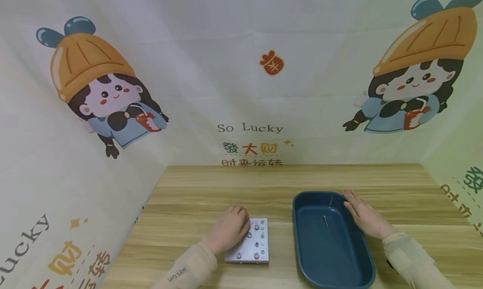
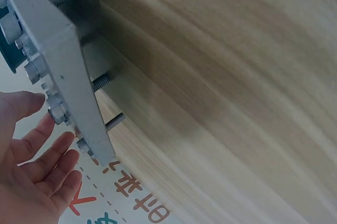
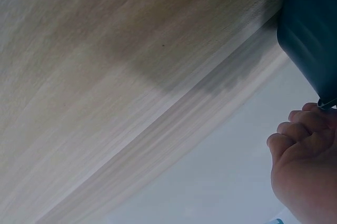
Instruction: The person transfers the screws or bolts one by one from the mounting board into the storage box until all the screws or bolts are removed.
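The metal plate (image 1: 247,248) stands on the table (image 1: 211,180), left of the blue tray (image 1: 320,259); we judge it stiff, fairly heavy (probably slick), best held by its edges. We see the left hand (image 1: 229,228) pinching a bolt (image 2: 57,111), the right hand (image 1: 366,217) resting straight-fingered against the tray.

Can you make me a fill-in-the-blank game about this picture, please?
1. The ____ grip touches the side of the tray.
2. The metal plate is on the tray's ____ side in the head view.
3. The loose screw lies inside the ____.
4. The cloth says "So ____".

Missing words: right; left; tray; Lucky.
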`<move>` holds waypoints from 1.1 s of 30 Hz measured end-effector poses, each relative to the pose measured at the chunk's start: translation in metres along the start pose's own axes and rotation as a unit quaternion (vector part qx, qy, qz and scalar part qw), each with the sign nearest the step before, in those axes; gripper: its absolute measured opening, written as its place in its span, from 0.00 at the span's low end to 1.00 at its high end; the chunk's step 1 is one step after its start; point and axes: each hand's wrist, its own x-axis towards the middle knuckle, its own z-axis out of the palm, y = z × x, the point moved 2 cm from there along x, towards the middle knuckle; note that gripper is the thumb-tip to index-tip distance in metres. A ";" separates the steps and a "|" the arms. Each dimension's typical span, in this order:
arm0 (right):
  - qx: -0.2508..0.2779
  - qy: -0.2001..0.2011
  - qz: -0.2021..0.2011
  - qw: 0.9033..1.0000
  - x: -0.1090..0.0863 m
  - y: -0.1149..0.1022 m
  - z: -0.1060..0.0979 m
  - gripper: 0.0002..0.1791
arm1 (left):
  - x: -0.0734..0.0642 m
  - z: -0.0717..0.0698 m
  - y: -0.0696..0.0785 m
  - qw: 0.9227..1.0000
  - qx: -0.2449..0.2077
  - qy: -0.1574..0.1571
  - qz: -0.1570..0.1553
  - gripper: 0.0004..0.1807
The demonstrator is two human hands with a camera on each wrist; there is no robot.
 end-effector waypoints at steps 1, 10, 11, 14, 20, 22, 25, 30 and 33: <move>-0.001 0.001 -0.001 1.000 0.000 0.000 0.000 0.28 | 0.000 0.000 0.000 1.000 -0.001 0.001 -0.003 0.09; -0.004 0.002 0.002 1.000 0.000 0.000 0.000 0.28 | 0.003 0.002 0.003 1.000 0.006 0.004 -0.019 0.06; -0.004 0.002 0.002 1.000 -0.001 -0.001 0.001 0.28 | 0.004 0.002 0.003 1.000 0.009 0.004 -0.019 0.06; -0.001 0.003 0.001 1.000 -0.001 0.000 0.001 0.28 | 0.004 0.001 0.005 1.000 0.014 0.001 -0.018 0.07; 0.002 0.006 -0.003 1.000 -0.001 0.000 0.001 0.28 | 0.002 -0.001 0.006 1.000 0.014 -0.009 -0.025 0.07; 0.000 0.008 -0.003 1.000 -0.001 0.000 0.001 0.28 | 0.002 -0.001 0.007 0.999 0.018 -0.012 -0.026 0.07; -0.003 0.010 -0.004 1.000 -0.001 0.000 0.001 0.27 | 0.002 -0.001 0.007 0.999 0.036 -0.013 -0.019 0.08; -0.006 0.008 -0.002 1.000 0.000 -0.001 0.000 0.27 | 0.003 0.000 0.008 0.998 0.063 -0.011 -0.007 0.09; -0.007 0.008 -0.003 1.000 0.000 0.000 0.001 0.28 | 0.003 0.000 0.008 0.998 0.067 -0.009 -0.005 0.09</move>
